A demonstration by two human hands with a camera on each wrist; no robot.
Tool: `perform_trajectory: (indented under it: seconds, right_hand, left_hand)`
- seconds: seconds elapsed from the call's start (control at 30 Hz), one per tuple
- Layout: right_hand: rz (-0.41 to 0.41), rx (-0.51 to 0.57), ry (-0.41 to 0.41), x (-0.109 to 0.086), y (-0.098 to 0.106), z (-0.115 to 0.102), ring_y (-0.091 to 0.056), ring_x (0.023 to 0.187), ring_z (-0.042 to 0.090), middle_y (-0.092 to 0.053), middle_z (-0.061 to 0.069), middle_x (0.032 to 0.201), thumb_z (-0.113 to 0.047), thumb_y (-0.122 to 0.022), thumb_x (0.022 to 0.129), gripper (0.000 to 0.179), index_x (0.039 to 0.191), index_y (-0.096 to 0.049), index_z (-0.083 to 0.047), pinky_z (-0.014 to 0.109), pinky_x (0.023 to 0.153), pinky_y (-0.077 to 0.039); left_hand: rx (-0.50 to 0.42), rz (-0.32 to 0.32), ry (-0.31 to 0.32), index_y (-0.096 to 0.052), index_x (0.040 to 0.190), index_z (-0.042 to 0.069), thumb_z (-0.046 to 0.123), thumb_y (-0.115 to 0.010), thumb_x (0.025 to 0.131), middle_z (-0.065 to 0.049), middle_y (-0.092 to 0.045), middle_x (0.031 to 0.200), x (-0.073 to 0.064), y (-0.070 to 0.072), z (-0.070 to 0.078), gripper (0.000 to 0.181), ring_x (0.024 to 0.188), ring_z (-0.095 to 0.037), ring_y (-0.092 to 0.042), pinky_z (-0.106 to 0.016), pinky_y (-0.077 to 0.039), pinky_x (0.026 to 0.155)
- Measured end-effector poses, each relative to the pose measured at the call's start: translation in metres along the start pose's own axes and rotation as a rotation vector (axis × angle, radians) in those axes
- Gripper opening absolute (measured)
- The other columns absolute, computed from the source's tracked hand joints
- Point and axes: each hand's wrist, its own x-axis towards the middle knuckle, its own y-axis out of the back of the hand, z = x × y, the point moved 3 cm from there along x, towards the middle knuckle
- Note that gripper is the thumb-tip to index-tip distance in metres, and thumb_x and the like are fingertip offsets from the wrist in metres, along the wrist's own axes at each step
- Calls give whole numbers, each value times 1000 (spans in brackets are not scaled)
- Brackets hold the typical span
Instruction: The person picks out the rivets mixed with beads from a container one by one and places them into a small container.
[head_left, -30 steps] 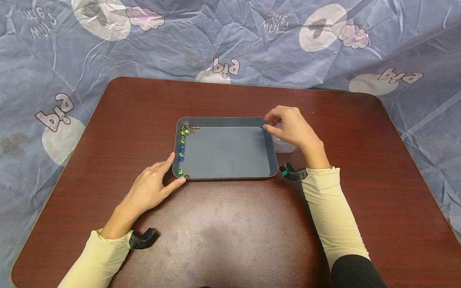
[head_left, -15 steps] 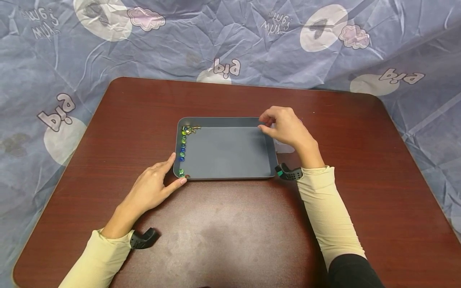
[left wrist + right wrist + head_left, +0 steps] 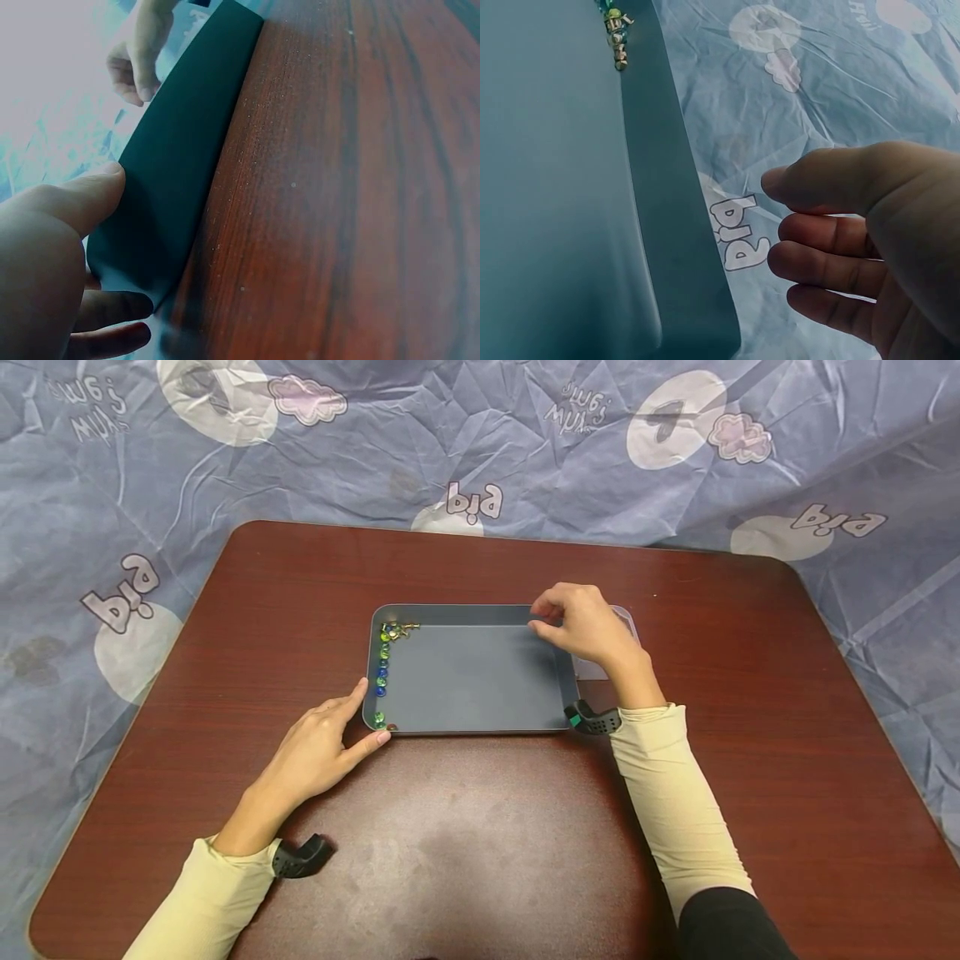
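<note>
A shallow grey tray (image 3: 472, 681) lies on the table. Green and blue glass marbles (image 3: 382, 672) line its left wall, and small gold-coloured metal pieces (image 3: 400, 631) cluster in its far left corner. My left hand (image 3: 311, 752) rests on the near left corner, its thumb on the near rim and its fingers along the left side. Above the far right corner hovers my right hand (image 3: 588, 622), fingers loosely bent. In the right wrist view, thumb and fingers (image 3: 825, 274) stand apart with nothing visible between them. A clear plastic box (image 3: 592, 670) beside the tray is partly hidden by this hand.
A small reddish piece (image 3: 392, 727) lies by the tray's near wall, close to the left thumb. The dark red wooden table (image 3: 465, 835) extends around the tray. Behind its far edge hangs a wrinkled blue printed cloth (image 3: 360, 452).
My right hand has moved left from the clear box to over the tray's far right corner, uncovering more of the box. The left hand and the tray's contents have stayed put.
</note>
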Motion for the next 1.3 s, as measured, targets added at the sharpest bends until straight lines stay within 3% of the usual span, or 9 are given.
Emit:
perform_trajectory:
  seconds: [1.3]
  right_hand:
    - [-39, 49, 31, 26, -26, -14, -65, 79, 24, -69, 12, 85, -7, -74, 85, 10, 91, -72, 1, 38, 73, -52]
  left_hand:
    - [-4, 11, -1, -36, 150, -2, 42, -69, 92, -30, -56, 133, 0, 0, -1, 80, 121, -44, -55, -57, -43, 98]
